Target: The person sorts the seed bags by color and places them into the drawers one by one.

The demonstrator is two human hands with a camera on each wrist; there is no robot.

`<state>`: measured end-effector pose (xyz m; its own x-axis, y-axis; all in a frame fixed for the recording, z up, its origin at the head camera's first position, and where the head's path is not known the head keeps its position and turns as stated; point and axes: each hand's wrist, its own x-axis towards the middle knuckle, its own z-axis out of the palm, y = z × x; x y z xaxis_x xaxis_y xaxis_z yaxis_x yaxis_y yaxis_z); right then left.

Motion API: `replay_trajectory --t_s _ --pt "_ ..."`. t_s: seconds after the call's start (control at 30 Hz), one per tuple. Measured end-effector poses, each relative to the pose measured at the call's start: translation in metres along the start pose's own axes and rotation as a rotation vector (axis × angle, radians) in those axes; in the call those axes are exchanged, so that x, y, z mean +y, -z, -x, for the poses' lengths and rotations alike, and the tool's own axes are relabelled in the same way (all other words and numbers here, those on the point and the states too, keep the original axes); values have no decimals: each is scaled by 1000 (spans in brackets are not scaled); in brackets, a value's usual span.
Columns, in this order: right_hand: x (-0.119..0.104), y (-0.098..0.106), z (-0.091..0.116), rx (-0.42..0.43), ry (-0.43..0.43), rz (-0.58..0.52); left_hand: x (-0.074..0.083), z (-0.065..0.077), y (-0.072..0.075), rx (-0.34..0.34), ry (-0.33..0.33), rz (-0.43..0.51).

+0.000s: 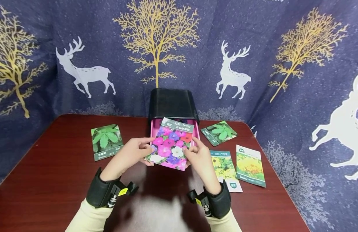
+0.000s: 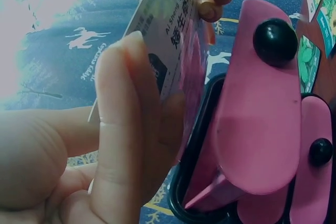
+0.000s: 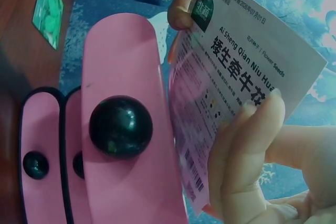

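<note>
Both hands hold a flower seed packet [image 1: 169, 145] up in front of the chest. My left hand [image 1: 133, 155] pinches its left edge, and my right hand [image 1: 200, 161] pinches the right edge. Pink, purple, red and white blossoms cover its front; the printed back [image 3: 247, 51] shows in the right wrist view. Just behind and below the packet, a pink drawer [image 2: 257, 124] with a round black knob [image 2: 275, 42] is pulled out of a black drawer box [image 1: 173, 103]. The packet hides most of the drawer's inside in the head view.
A green-leaf seed packet [image 1: 107, 141] lies left of the box and another [image 1: 219, 132] right of it. Two yellow-flower packets [image 1: 225, 169] [image 1: 250, 166] lie farther right on the dark red table [image 1: 51, 180]. Lower pink drawers [image 3: 42, 129] look shut. A patterned blue cloth [image 1: 132, 100] hangs behind.
</note>
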<state>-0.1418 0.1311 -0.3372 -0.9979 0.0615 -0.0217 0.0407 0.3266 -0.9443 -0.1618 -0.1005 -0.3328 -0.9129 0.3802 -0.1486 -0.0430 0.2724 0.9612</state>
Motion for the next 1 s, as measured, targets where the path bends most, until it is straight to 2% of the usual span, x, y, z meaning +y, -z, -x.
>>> replay_trajectory --t_s 0.33,0.73,0.83,0.93,1.0 --pt "-4 3 -3 -23 30 22 7 3 2 8 -4 -32" --pt "-14 7 -31 -38 -38 43 12 -20 1 84 -9 -53" --pt "-15 5 -33 -30 -33 64 13 -25 -2 118 -24 -111" --pt "-14 3 -33 -12 9 110 15 -29 -6 169 -29 -205" --pt "-13 1 -34 1 53 157 18 -32 -9 196 -27 -236"
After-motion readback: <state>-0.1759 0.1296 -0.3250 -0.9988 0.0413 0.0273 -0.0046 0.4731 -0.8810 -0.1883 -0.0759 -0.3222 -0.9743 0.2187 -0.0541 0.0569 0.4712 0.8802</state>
